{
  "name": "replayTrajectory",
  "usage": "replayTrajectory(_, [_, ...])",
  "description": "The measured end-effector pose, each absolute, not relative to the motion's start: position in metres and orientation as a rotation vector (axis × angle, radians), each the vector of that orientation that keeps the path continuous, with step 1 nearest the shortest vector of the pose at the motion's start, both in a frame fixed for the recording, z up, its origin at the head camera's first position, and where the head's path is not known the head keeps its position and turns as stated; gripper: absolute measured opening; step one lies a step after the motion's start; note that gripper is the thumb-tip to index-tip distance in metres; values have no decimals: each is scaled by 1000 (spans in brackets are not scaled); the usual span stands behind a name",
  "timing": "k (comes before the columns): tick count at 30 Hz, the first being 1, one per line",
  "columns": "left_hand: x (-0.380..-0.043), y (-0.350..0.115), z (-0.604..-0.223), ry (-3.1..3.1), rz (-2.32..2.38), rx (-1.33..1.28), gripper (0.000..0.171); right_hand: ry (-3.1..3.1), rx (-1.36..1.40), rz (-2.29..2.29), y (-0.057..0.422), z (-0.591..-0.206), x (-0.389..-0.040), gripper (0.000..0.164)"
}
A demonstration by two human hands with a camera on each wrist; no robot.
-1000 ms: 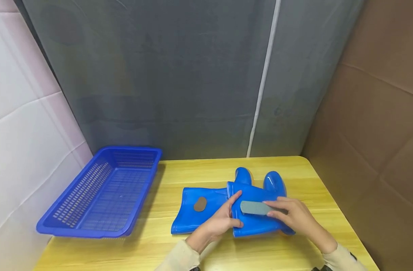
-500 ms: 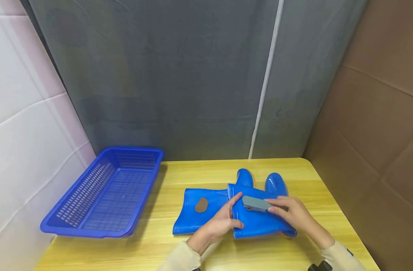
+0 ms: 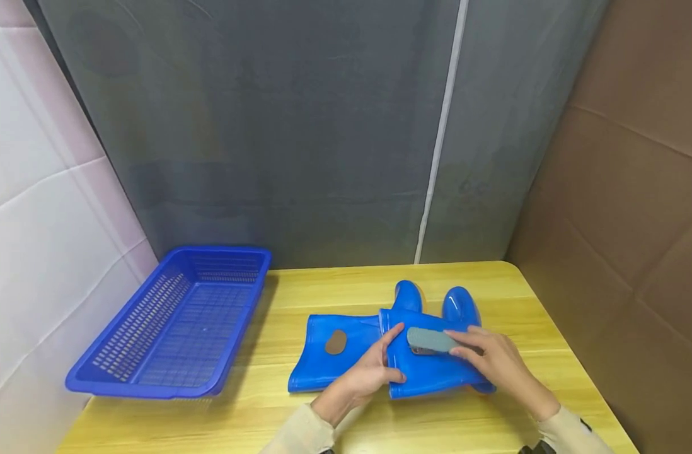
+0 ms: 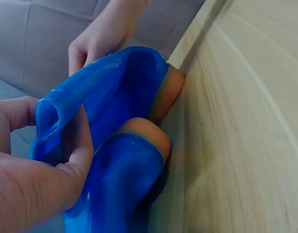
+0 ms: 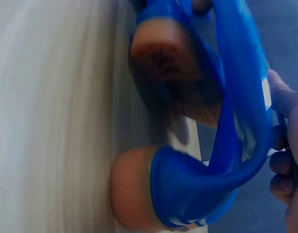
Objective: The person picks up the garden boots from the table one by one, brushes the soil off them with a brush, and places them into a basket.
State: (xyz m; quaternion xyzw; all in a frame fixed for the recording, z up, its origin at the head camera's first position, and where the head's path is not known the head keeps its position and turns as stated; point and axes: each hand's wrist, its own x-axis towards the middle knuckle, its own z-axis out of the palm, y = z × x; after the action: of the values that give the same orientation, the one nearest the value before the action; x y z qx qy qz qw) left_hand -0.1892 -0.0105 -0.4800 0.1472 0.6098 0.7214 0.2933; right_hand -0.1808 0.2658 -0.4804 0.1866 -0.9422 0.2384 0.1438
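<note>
I see the left hand [image 3: 364,376] angled in, gripping the upper blue boot [image 3: 431,376] right of the basket [image 3: 147,390]; the right hand [image 3: 501,364] slants leftward from near right, pinching the brush [image 3: 429,340] over that boot.

Compared with a second ago, the slim, round-ended grey-green brush [image 3: 431,339] sits slightly farther toward 1 o'clock on the upper glossy blue boot [image 3: 428,376], now tilted so its bristles [image 3: 421,351] show along the 6 o'clock edge.
</note>
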Motion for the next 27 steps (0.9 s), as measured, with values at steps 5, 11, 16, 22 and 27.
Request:
replayTrajectory(5, [-188,-11,-479,1607,1931,393,97,-2646,419,638,265,-482,-192,35])
replayTrajectory(11, [-191,-12,-477,1670,1908,390,95,-2702,512,790,277,-483,-176,29])
replayTrajectory(16, [-192,-15,-474,1697,1894,406,95,-2757,728,882,280,-479,-160,27])
replayTrajectory(22, [-190,-14,-476,1712,1880,416,97,-2771,920,956,279,-471,-150,26])
replayTrajectory(27, [-191,-13,-478,1738,1865,433,98,-2800,721,1021,278,-460,-152,25])
